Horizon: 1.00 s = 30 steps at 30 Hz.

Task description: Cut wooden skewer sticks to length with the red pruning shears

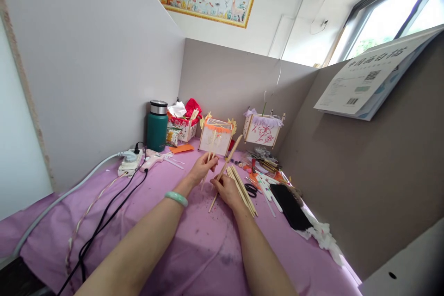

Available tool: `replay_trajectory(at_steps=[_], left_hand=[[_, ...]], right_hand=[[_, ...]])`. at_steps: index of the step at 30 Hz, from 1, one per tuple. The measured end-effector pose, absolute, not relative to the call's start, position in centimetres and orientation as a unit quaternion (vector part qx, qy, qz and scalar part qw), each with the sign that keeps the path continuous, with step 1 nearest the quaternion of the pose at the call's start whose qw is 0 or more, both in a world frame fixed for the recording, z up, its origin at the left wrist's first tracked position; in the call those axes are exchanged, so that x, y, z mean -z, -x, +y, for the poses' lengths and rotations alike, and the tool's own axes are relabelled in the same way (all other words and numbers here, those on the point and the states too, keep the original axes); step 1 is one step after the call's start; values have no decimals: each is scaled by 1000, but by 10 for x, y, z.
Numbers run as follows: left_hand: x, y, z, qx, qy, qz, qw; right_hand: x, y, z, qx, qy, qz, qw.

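Note:
My left hand (203,169) pinches a thin wooden stick (206,178), and a pale green bangle (176,199) circles that wrist. My right hand (227,188) grips a long wooden stick (231,159) that slants up and away across the palm. A loose bundle of similar sticks (243,189) lies on the pink cloth (194,240), touching the right hand's outer side. Just beyond my hands stands a paper-and-wood lantern (215,141) with orange trim.
A second lantern (262,130) stands to the right. A hot glue gun (152,159), power strip (130,163), green thermos (157,127), scissors (250,189) and black tablet (290,206) sit nearby. Cables run along the left; partition walls enclose the back and sides.

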<state>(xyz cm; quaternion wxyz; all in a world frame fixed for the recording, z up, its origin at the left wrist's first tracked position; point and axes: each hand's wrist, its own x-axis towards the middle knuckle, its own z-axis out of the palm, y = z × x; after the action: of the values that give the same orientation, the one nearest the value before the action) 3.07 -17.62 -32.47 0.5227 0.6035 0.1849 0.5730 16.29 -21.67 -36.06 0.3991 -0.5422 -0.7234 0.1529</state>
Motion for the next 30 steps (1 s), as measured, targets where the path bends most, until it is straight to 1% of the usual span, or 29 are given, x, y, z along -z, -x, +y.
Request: replay_trajectory(at_steps=[3,9,11,14,15,17,19,21,25,30], left_hand=[[323,-29,-177,-566,-611,185,521],[324,-26,-172,-572,-588,198,536],[324,-24,-168,-567,-608,240,502],[325,-20,-162,-552,-649,324,411],[325,-19,-161,-541,-653,344,403],[326,-17,-159,-523,-632,356,447],[326,-17,-159,-519,-592,327,523],[326,-17,-161,-524,-564,285,571],[327,-17,-162,-507,-556,242,612],[331,-16,-159,-487,-561,224,631]], right_hand=[[359,-162,-218,-166,544,-720,397],[362,-160,-216,-174,503,-732,425],[363,-160,-216,-165,495,-739,427],[361,-162,-216,-139,495,-743,429],[361,-163,-217,-132,497,-743,428],[360,-163,-217,-128,504,-739,428],[359,-163,-218,-130,512,-735,426],[359,-162,-218,-131,517,-733,421],[359,-162,-217,-127,515,-744,406],[361,-161,-217,-149,525,-737,399]])
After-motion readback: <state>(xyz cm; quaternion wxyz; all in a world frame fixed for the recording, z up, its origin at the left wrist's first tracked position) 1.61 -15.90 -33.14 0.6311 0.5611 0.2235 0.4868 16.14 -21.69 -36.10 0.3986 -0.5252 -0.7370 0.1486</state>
